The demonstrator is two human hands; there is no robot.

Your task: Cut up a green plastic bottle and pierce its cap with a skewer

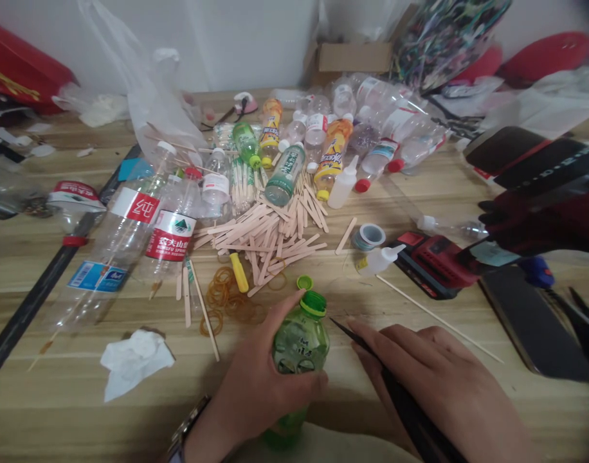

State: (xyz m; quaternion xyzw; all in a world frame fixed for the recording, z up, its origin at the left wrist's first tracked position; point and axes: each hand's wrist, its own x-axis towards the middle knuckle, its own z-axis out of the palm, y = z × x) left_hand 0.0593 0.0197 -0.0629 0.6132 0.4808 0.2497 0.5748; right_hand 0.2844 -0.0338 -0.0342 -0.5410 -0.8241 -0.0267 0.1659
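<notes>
My left hand point(270, 386) is wrapped around a green plastic bottle point(301, 341), which stands upright near my body with its mouth uncovered. A small green cap point(305, 281) shows just behind the neck; whether it touches the bottle I cannot tell. In my right hand point(439, 379) are slim black tweezers point(395, 386), pinched with the fine point aimed up and left. The point is just right of the bottle's neck, apart from it. Beyond the bottle lie a yellow-handled tool point(238, 272), rubber bands point(222, 292) and a heap of wooden craft sticks point(265, 238).
Clear bottles point(172, 231) lie left, with more bottles point(381, 122) at the back. On the right are a red and black power drill point(516, 193), a glue bottle point(379, 260), a small round tub point(369, 236), a thin stick point(439, 318) and a phone point(530, 321). Crumpled tissue point(136, 360) lies front left.
</notes>
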